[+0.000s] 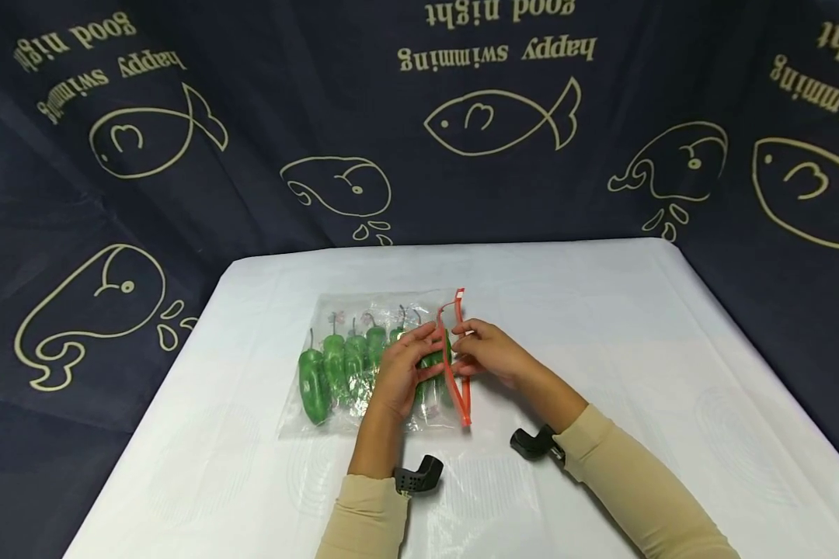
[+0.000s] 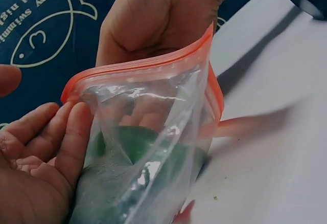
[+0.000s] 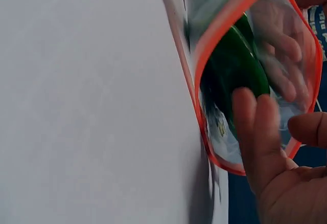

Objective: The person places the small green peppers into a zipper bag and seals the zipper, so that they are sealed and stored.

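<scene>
A clear zip bag lies on the table with several green peppers side by side inside. Its mouth, edged with a red-orange zip strip, gapes toward the right. My left hand is at the mouth end, its extended fingers touching the plastic from outside. Through the film in the right wrist view, those fingers show behind the bag wall. My right hand reaches into the mouth with fairly straight fingers. There, two fingertips meet a dark green pepper, with the thumb held apart.
A white cloth covers the table. Dark blue curtains with fish and whale drawings hang behind and at the sides. Black wrist cameras are strapped on both arms.
</scene>
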The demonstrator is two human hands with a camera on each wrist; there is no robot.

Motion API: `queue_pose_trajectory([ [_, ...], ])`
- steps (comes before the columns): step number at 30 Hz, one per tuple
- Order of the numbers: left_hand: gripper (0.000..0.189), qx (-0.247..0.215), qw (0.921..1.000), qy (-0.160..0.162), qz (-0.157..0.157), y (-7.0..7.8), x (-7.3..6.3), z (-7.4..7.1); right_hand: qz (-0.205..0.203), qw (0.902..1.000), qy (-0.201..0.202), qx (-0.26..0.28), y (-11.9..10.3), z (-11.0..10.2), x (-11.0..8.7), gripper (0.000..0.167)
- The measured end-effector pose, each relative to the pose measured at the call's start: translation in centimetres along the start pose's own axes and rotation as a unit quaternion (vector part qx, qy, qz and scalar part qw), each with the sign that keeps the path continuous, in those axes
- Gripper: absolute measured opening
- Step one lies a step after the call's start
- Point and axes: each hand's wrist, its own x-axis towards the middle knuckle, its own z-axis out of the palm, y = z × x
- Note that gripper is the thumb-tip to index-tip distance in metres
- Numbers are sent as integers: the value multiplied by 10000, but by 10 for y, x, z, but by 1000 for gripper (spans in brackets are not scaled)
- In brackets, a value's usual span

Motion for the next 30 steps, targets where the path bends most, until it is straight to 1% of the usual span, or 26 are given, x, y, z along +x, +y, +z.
queue_pose_trajectory([
  [3,46,365,9993,-96,50,-1,0,2,23,10000,-58,-72,-2,-6,-1,41],
  [6,45,808,9965,-224,62,-3,-1,5,4,9998,-165,-142,-1,-13,-1,42],
  [7,45,998,9946,-284,55,-4,-1,6,-11,9997,-187,-170,-1,-16,-1,43],
  [9,44,1474,9882,-420,56,-6,-2,7,-20,9997,-191,-179,0,-21,0,43],
  [10,43,1722,9837,-499,95,-7,-3,7,-17,9997,-176,-180,0,-23,0,43],
  [12,41,2334,9701,-620,263,-10,-3,8,-3,9997,-115,-196,0,-28,0,44],
  [13,40,2664,9608,-667,385,-10,-4,8,15,9998,-66,-200,0,-29,0,45],
  [15,39,3262,9394,-791,699,-11,-5,9,47,9997,35,-225,-1,-33,1,45],
  [17,39,3809,9155,-885,951,-11,-6,11,52,9995,117,-296,-3,-36,3,46],
  [18,40,4003,9058,-937,1027,-10,-6,12,70,9993,181,-324,-4,-38,5,46],
  [20,41,4283,8907,-1027,1127,-10,-7,14,120,9988,321,-356,-7,-40,10,46],
  [22,42,4467,8809,-1063,1145,-10,-7,15,201,9982,455,-346,-9,-42,17,47],
  [26,41,4543,8782,-1083,1034,-7,-8,19,406,9969,646,-168,-10,-43,33,49],
  [28,42,4581,8780,-1118,818,-4,-8,22,482,9962,714,-81,-10,-41,40,48],
  [29,43,4617,8767,-1139,722,-3,-8,23,516,9959,747,-48,-10,-41,43,48],
  [30,44,4708,8720,-1170,650,-1,-8,25,546,9955,769,1,-11,-40,47,47],
])
